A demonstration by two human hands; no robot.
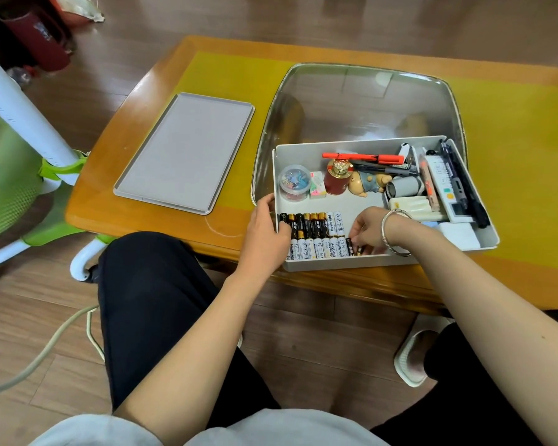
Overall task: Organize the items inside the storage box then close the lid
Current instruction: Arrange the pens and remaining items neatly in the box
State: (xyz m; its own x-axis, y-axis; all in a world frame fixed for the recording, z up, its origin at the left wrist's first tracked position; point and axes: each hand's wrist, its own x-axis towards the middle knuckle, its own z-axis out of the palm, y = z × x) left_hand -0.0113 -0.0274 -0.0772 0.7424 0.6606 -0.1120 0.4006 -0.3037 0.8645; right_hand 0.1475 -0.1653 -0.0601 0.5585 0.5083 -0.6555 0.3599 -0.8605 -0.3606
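A white storage box (303, 149) stands on the table's near edge. Two rows of batteries (316, 235) lie lined up in its near left corner. My left hand (266, 233) grips the box's left wall, thumb inside against the batteries. My right hand (369, 231), a silver bangle on its wrist, pinches a black and gold battery (355, 250) at the right end of the near row. Further back sit a clip jar (294, 182), a red tin (337, 178), a small figurine (368, 182), an orange marker (363, 157) and pens. The grey lid (187, 152) lies flat to the left.
A remote control (445, 188) and white erasers (411, 207) fill the box's right side. A clear plastic cover (358, 98) lies behind the box on the yellow mat. A green and white chair (20, 162) stands at left. My knees are below the table edge.
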